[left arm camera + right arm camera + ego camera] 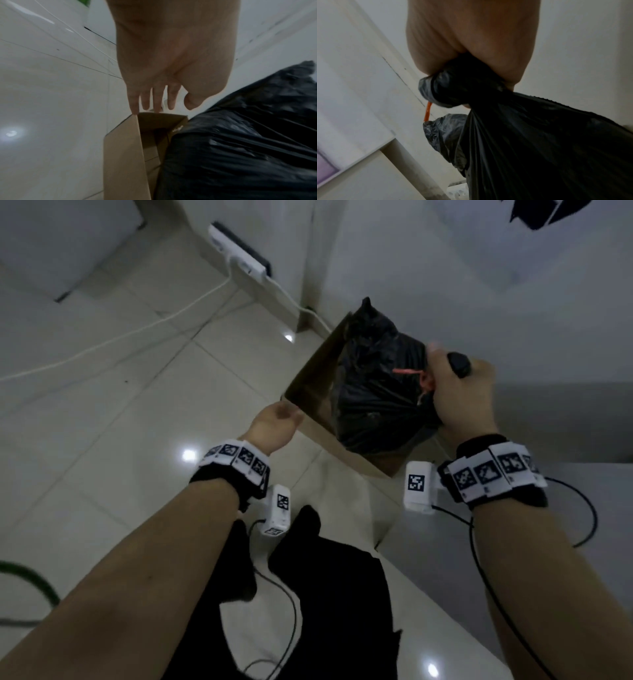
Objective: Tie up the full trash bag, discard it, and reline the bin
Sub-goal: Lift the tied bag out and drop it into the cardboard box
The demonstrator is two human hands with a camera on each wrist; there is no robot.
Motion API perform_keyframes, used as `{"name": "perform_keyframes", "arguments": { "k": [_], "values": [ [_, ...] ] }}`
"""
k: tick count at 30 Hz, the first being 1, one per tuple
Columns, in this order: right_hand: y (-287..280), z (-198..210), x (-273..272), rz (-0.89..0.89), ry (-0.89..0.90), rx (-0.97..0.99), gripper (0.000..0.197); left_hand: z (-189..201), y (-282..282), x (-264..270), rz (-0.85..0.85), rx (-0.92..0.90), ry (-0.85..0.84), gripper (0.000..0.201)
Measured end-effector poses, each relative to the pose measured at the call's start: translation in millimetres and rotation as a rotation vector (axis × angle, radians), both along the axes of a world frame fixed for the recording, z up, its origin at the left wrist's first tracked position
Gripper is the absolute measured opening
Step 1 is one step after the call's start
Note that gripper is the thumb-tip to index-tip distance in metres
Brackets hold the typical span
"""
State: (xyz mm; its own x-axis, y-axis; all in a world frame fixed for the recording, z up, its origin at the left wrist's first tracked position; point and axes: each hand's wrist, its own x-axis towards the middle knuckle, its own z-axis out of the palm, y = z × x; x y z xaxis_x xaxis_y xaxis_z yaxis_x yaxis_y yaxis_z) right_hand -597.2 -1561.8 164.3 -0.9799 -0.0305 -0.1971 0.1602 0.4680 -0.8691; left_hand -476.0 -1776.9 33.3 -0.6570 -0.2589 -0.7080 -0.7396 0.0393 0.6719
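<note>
Glossy pale floor tiles (102, 405) surround a brown cardboard box bin (123, 155); the right hand (459, 395) clutches the black plastic trash bag (376, 392) by its gathered neck, while the spread left hand (274, 422) hovers at the bin's rim. The thin plastic could tear, or the unsteadied bin tip.

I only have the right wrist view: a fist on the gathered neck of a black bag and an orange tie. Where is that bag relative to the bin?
Observer: The black trash bag sits partly inside an open cardboard box on the tiled floor; the right hand grips its neck at the box's far side.
Operator: What is the left hand doing?
Observer: The left hand holds nothing, fingers straight, at the box's near corner; whether it touches the rim I cannot tell.
Operator: Anything on the floor nearby?
Observer: A white power strip lies beyond the box, one of its white cables running toward the box's far corner.
</note>
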Motion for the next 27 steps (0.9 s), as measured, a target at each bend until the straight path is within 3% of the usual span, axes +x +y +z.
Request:
{"name": "perform_keyframes", "arguments": {
  "k": [3,5,8,11,13,16,23,27],
  "values": [
    [-8,-78,-34,-0.026,-0.019,0.004,0.054,-65,5,-49,-0.155,-0.161,0.065,0.051],
    [-14,-131,-58,-0.076,-0.046,0.008,0.05,-103,5,-74,-0.384,-0.32,0.035,0.064],
    [-28,-214,-99,-0.07,-0.224,0.124,0.029,-148,8,-91,-0.637,-0.511,-0.043,0.082],
    [-29,-284,-128,0.099,-0.39,0.27,0.025,-179,18,-91,-0.706,-0.655,-0.014,0.097],
    [-23,-315,-131,0.246,-0.315,0.42,0.018,-190,21,-90,-0.679,-0.678,0.026,0.1],
    [-20,-337,-124,0.388,-0.164,0.693,0.033,-196,21,-90,-0.651,-0.655,0.061,0.099],
    [-41,-353,-125,0.332,-0.237,0.752,0.023,-200,19,-92,-0.658,-0.632,0.047,0.103],
    [-26,-312,-122,0.333,-0.355,0.72,0.071,-181,12,-86,-0.651,-0.543,0.022,0.1]
  ]
}}
